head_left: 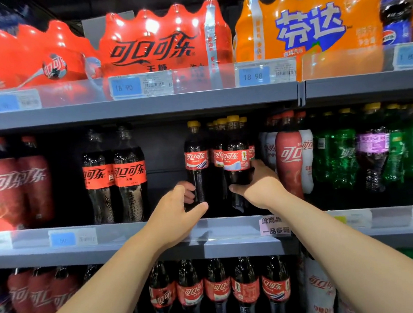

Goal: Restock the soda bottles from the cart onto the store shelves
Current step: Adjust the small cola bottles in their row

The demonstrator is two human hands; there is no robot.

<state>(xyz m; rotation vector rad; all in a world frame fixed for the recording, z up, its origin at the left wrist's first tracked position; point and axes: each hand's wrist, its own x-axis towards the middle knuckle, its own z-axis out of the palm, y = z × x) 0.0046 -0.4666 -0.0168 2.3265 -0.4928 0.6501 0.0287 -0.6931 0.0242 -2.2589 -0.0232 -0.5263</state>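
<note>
Yellow caps mark the row that's getting filled, on the middle shelf (242, 230), between the black-capped zero-sugar colas (117, 176) and the red-sleeved bottles (289, 159). Only the head view to go on, so here's what it shows.

So the left hand (177, 208) is wrapped round the narrow waist of the left cola bottle (196, 157), fingers curled behind it, thumb across the front low down. That bottle stands upright on its own, with an open gap to its left. Then the right hand (258, 184) grips the right cola bottle (235, 153) just under the label, thumb in front, fingers round the far side. It's at the front of a cluster of the same yellow-capped bottles. Bases are hidden by the hands and the shelf's clear lip, so can't tell if either is fully set down. No sign of the cart.

Handling-wise, my guess: full plastic bottles, so fairly heavy for one hand, stiff while sealed, a bit slick on the smooth plastic. The pinched waist below the label is the natural place to grab, which is where both hands are. Biggest risk I'd say is tipping a neighbour, tall and narrow as they are.
</note>
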